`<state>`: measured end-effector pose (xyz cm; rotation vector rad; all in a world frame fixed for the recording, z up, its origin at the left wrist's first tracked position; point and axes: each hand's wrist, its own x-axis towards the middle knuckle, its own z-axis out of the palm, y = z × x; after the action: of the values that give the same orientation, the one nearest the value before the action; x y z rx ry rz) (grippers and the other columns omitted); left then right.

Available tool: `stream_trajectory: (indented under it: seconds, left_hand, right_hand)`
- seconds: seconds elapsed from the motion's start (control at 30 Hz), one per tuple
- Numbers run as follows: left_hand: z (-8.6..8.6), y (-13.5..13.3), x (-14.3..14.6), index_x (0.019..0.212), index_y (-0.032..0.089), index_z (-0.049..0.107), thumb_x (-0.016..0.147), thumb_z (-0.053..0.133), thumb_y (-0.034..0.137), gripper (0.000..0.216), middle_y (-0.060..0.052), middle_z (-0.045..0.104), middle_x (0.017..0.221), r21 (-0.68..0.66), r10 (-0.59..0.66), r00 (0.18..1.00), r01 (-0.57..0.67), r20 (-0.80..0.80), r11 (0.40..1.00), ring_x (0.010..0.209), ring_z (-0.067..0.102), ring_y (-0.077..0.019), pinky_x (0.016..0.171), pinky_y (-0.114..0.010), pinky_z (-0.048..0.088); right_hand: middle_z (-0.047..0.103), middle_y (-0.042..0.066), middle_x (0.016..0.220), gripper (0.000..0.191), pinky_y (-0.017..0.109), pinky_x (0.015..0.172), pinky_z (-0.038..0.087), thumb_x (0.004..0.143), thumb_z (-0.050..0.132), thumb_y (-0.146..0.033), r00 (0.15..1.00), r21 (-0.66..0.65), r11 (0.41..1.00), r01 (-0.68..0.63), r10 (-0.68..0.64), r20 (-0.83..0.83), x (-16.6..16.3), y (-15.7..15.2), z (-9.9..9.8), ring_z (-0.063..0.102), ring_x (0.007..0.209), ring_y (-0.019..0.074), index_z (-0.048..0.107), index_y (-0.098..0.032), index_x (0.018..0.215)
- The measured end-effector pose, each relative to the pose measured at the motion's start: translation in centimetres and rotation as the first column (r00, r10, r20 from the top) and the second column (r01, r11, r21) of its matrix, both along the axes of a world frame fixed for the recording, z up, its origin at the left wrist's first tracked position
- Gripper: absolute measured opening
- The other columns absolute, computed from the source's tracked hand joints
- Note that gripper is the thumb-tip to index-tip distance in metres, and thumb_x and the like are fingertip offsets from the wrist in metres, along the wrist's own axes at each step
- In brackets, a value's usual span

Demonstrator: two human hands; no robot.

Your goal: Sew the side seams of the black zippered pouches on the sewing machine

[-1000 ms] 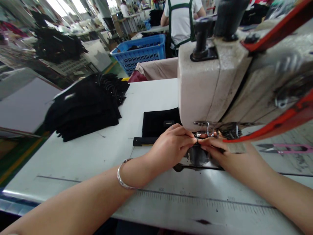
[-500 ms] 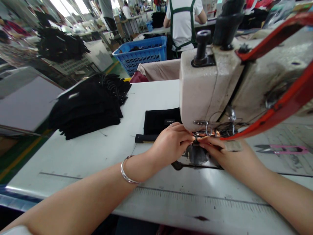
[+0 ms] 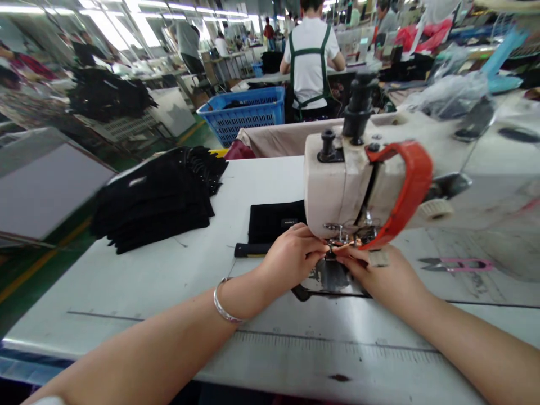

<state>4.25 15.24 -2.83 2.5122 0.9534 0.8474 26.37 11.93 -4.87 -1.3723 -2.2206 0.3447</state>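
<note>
My left hand (image 3: 291, 254) is closed, thumb and fingertips pressed together just left of the presser foot of a sewing machine (image 3: 327, 194). From the right, my right hand (image 3: 379, 271) comes in under the machine head, its fingers pinched close to the same foot. What lies between the fingertips is too small and covered to make out. A black fabric piece (image 3: 270, 222) with a small label lies behind my left hand and runs behind the machine head. Its near edge forms a folded strip (image 3: 251, 250) partly under that hand.
A stack of black fabric pieces (image 3: 156, 202) sits on the left of the white table (image 3: 177, 292). Pink-handled thread snips (image 3: 464, 264) lie right of the machine. An orange-red guard (image 3: 415, 180) curves over my right hand. Behind are a blue basket (image 3: 244, 112) and a seated person (image 3: 311, 62).
The view has tilted up and drawn back, so more of the machine and the room shows. Both hands stay at the presser foot in nearly the same pose.
</note>
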Motion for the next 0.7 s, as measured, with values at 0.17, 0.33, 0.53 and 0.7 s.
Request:
stream_trajectory:
  seconds: [0.17, 0.33, 0.53, 0.7]
  left_hand:
    - [0.0, -0.1, 0.0, 0.083, 0.021, 0.077, 0.085, 0.068, 0.008, 0.016, -0.003, 0.078, 0.09, 0.016, 0.035, 0.999, -0.035, 0.017, 0.999, 0.084, 0.073, -0.0194, 0.081, -0.033, 0.061]
    - [-0.1, -0.2, -0.2, 0.084, 0.025, 0.078, 0.082, 0.066, 0.009, 0.02, -0.001, 0.078, 0.088, 0.046, 0.065, 0.995, -0.069, 0.073, 0.997, 0.083, 0.073, -0.0204, 0.076, -0.032, 0.062]
    - [-0.5, 0.0, -0.4, 0.08, 0.026, 0.078, 0.081, 0.063, 0.013, 0.02, -0.001, 0.078, 0.084, 0.084, 0.066, 0.987, -0.079, 0.146, 0.993, 0.079, 0.073, -0.0211, 0.072, -0.031, 0.064]
    - [-0.9, 0.7, -0.4, 0.09, 0.024, 0.077, 0.084, 0.062, 0.012, 0.02, -0.004, 0.077, 0.095, 0.032, 0.085, 0.996, -0.085, 0.022, 0.996, 0.092, 0.071, -0.024, 0.086, -0.038, 0.062]
  right_hand:
    - [0.074, 0.006, 0.094, 0.017, 0.033, 0.078, 0.052, 0.089, 0.06, -0.016, 0.999, 0.024, 0.999, 0.035, -0.035, -0.004, -0.7, -0.1, 0.0, 0.067, 0.09, 0.0213, 0.075, -0.023, 0.095]
    - [0.073, 0.004, 0.094, 0.01, 0.03, 0.073, 0.05, 0.083, 0.068, -0.019, 0.995, 0.067, 0.993, 0.097, -0.098, 0.009, -1.7, -0.3, 0.4, 0.066, 0.085, 0.021, 0.073, -0.025, 0.09]
    - [0.074, 0.003, 0.098, 0.011, 0.031, 0.076, 0.05, 0.082, 0.068, -0.017, 0.995, 0.077, 0.992, 0.101, -0.099, -0.029, -2.0, -0.1, 0.1, 0.067, 0.089, 0.0221, 0.072, -0.026, 0.087]
    - [0.074, 0.003, 0.103, 0.016, 0.031, 0.082, 0.053, 0.085, 0.064, -0.016, 0.995, 0.124, 0.99, 0.072, -0.063, -0.074, -1.9, 0.2, 0.0, 0.068, 0.096, 0.0213, 0.072, -0.026, 0.094]
